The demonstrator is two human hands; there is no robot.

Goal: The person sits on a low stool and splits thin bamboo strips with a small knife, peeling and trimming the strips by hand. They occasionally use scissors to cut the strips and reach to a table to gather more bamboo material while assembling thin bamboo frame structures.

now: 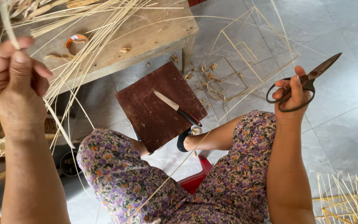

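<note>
Left hand (pixel 15 83) pinching a thin bamboo strip (pixel 59 122) (raised high); right hand (pixel 291 93) closed around dark scissors (pixel 305 83), above knife (pixel 177 108) on brown board (pixel 146 112).

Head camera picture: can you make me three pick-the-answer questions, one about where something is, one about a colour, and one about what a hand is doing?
1. Where does the small knife with the pale blade and black handle lie?
A. on the dark red-brown board
B. on the wooden table
C. in a hand

2. What colour is the plastic stool under the person?
A. blue
B. red
C. green

3. What does the right hand hold?
A. nothing
B. a cup
C. dark metal scissors

Answers: 1 A, the knife rests on the board; 2 B, red shows between the legs; 3 C, fingers pass through the scissor loops.
</note>
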